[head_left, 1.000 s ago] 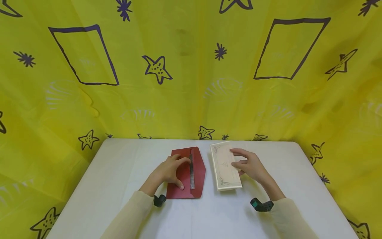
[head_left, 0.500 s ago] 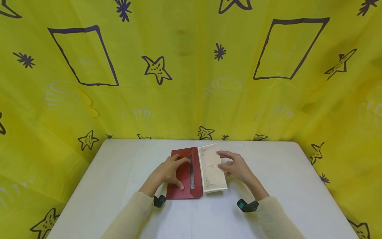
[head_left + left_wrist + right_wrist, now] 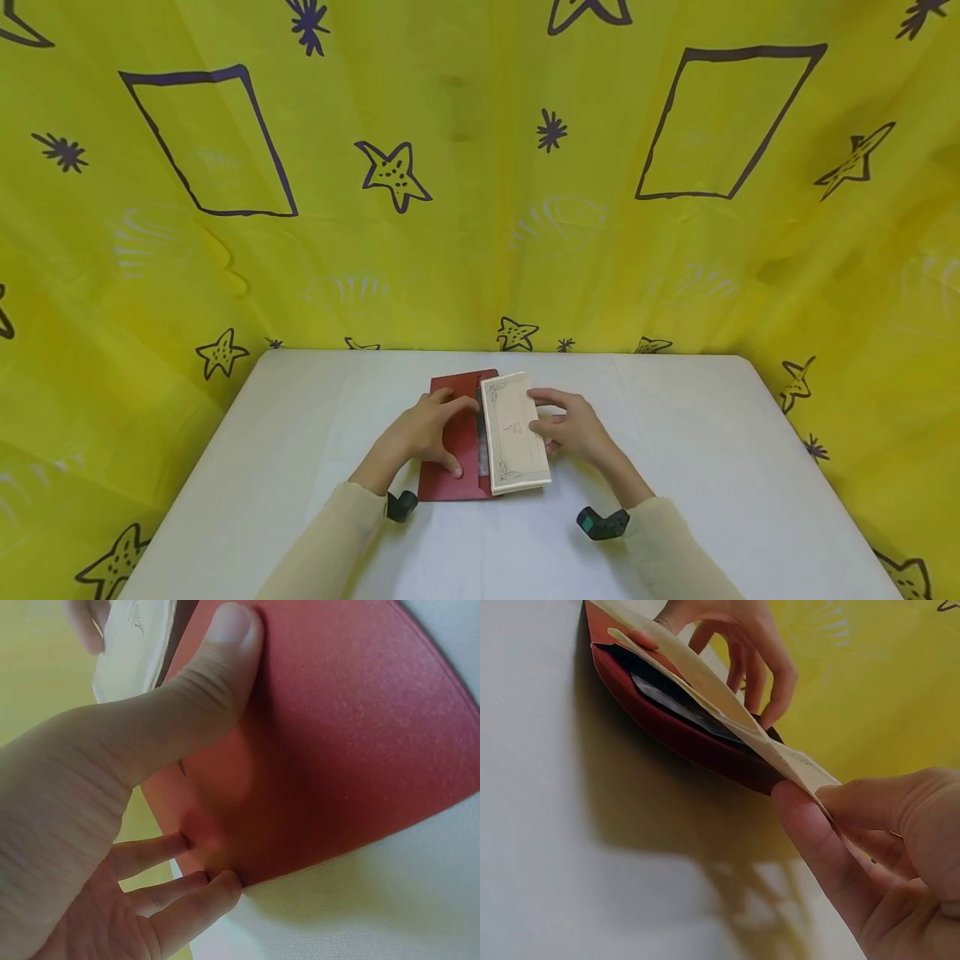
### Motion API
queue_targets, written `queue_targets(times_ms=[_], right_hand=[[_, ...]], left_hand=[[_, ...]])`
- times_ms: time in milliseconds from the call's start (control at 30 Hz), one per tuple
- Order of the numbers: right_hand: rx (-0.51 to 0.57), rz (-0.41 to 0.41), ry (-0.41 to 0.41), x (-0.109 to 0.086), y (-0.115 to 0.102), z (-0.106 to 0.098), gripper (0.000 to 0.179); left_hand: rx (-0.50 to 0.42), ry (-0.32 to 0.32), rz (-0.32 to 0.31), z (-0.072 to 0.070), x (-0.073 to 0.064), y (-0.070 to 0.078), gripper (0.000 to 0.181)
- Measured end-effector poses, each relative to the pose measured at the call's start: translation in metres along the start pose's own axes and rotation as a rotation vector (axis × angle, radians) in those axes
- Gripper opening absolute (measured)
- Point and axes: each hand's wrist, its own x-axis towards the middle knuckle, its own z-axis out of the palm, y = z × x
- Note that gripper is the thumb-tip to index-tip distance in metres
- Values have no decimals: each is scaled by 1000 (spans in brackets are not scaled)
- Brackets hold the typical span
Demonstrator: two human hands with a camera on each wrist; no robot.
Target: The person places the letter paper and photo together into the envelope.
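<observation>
envelope [image 3: 360,712]: shimmery paper | slip [image 3: 517,433]: matt paper | tabletop [image 3: 375,900]: matt, finely textured

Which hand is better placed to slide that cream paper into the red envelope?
Probably the right hand: it pinches the cream paper, whose free long edge lies by the opening of the red envelope. The left hand touches the envelope.
</observation>
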Motion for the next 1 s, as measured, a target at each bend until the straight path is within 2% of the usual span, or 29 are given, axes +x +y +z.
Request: queue_targets(times_ms=[433,700,867,1000], right_hand=[[9,-1,3,5,5,12,54],[-51,-1,22,10,2,21,53],[-86,21,62,11,1,22,52],[-97,12,63,11,0,22,53]], left_hand=[[1,-17,-27,-1,1,2,94],[-1,-23,-45,0,0,2,94],[-8,-30,-53,0,0,3,94],[-7,-26,-50,-1,0,4,94]])
